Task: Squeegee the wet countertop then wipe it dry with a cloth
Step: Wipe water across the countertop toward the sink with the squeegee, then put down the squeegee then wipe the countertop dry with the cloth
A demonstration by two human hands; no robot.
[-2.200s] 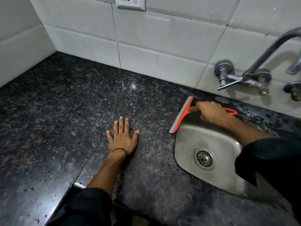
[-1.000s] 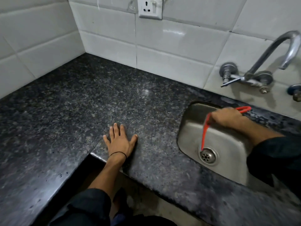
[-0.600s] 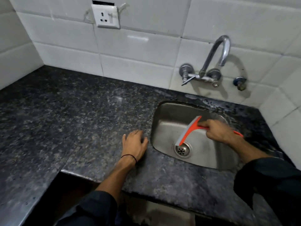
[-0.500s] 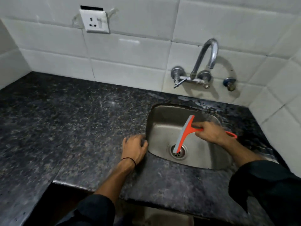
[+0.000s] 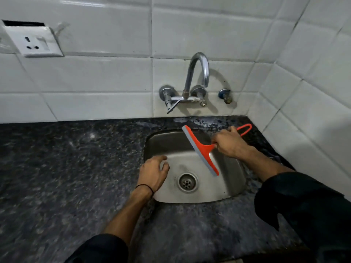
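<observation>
Gripping squeegee (image 5: 201,149) over sink (image 5: 235,186), right hand (image 5: 228,144) tilted.

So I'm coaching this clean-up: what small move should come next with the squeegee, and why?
Probably swing the squeegee back to the strip of countertop behind the sink and pull toward the basin. The right hand holds it over the sink, blade off any surface, while pale wet patches show below the tap.
</observation>
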